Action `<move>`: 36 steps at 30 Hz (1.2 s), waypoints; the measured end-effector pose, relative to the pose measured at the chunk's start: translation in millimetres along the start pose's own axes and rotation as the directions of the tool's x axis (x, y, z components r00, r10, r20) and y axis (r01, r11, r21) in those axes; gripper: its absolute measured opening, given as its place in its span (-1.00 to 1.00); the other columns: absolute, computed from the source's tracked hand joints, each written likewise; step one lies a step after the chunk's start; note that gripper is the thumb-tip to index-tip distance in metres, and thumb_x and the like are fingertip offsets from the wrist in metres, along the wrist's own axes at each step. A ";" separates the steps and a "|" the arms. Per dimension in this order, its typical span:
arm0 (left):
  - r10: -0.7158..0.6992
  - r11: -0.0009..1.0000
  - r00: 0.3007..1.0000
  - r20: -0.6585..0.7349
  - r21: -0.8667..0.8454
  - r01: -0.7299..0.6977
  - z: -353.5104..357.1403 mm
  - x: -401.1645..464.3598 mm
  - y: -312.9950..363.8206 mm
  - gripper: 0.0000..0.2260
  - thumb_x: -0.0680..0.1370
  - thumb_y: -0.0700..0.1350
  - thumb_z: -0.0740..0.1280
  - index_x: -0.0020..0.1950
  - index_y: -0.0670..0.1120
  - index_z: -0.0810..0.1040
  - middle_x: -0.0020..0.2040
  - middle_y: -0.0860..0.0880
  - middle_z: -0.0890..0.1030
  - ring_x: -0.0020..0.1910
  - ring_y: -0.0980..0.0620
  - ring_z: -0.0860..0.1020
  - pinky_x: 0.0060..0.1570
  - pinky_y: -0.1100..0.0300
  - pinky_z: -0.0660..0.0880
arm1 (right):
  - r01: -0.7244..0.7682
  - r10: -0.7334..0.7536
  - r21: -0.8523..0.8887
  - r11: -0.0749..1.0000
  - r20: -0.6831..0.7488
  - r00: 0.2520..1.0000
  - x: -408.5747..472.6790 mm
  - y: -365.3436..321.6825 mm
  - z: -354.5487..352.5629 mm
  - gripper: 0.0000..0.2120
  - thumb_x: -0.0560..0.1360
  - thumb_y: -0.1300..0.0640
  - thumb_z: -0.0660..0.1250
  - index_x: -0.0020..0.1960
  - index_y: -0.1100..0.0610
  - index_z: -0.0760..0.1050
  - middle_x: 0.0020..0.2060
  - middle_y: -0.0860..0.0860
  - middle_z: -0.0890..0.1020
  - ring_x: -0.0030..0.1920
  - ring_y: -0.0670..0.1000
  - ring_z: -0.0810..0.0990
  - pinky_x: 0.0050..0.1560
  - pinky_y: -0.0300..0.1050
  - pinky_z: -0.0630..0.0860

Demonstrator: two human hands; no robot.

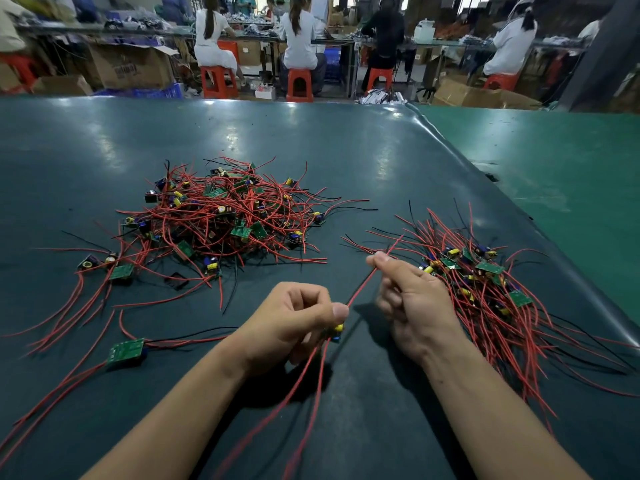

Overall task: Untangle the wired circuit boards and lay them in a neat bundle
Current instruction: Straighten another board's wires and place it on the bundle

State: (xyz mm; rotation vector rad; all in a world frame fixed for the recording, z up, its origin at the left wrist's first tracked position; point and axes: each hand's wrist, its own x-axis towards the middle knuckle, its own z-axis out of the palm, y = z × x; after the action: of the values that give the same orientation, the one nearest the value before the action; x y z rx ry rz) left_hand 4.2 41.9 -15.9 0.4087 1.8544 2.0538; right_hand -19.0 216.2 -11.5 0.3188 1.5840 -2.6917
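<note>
The left hand has its fingers curled in a closed grip on one board, of which only a yellow part and a dark blue part show below the thumb; its red wires trail down toward the near edge of the view. From that grip one red wire runs taut up and to the right to the right hand, which pinches it between thumb and forefinger near its far end, the other fingers loosely bent. My reading is that this board is being straightened before it joins the sorted ones. Just right of the right hand lies the bundle: boards massed along its middle, wires fanning near and far in roughly one direction, fairly tidy though its ends are splayed. On the left, farther off, sits the tangle, a dense heap of red and a few black wires crossing every way, with small green boards, yellow and blue parts caught in it. It looks at least as big as the bundle, so I judge the job to be near halfway at best. A few strays lie loose near the left: one board by the left forearm, another at the tangle's near-left edge, with long wires running off to the left. All of it rests on a dark green surface.
</note>
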 end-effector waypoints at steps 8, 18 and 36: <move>-0.068 0.971 0.981 0.182 -0.213 0.106 -9.6 -2.5 4.5 -0.82 0.30 -0.08 0.46 -0.46 -0.03 0.51 -0.50 -0.02 0.52 -0.64 0.18 0.38 -0.61 0.42 0.23 | 0.098 -0.073 0.160 0.982 -0.159 0.985 7.2 -4.4 -4.7 -0.88 0.54 0.26 0.35 -0.17 0.24 0.59 -0.48 -0.05 0.46 -0.62 -0.17 0.25 -0.65 -0.35 0.14; 0.136 0.824 0.962 -0.237 -0.512 -0.242 -12.6 2.3 8.2 -0.70 0.17 -0.02 0.65 -0.21 0.00 0.64 -0.19 -0.04 0.67 -0.59 0.18 0.30 -0.54 0.34 0.18 | 0.190 -0.036 -0.421 0.887 0.348 0.937 -18.7 12.9 11.5 -0.78 0.50 0.33 0.40 0.10 0.12 0.60 -0.32 -0.07 0.59 -0.49 -0.17 0.50 -0.54 -0.32 0.36; -0.021 0.934 0.970 -0.244 -0.351 -0.068 4.6 9.2 6.0 -0.76 0.39 0.01 0.49 -0.10 -0.10 0.56 -0.25 -0.09 0.64 -0.49 0.06 0.49 -0.53 0.27 0.39 | 0.182 -0.156 -0.058 0.982 0.306 0.939 -20.9 -2.3 12.6 -0.87 0.42 0.11 0.35 -0.20 0.06 0.68 -0.28 0.00 0.63 -0.37 -0.05 0.53 -0.53 -0.26 0.36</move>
State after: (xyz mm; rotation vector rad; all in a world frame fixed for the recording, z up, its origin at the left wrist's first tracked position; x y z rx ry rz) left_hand -2.5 49.5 -9.7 0.0840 1.5482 2.4888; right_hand -1.0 204.3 0.1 -0.2309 1.6920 -2.6173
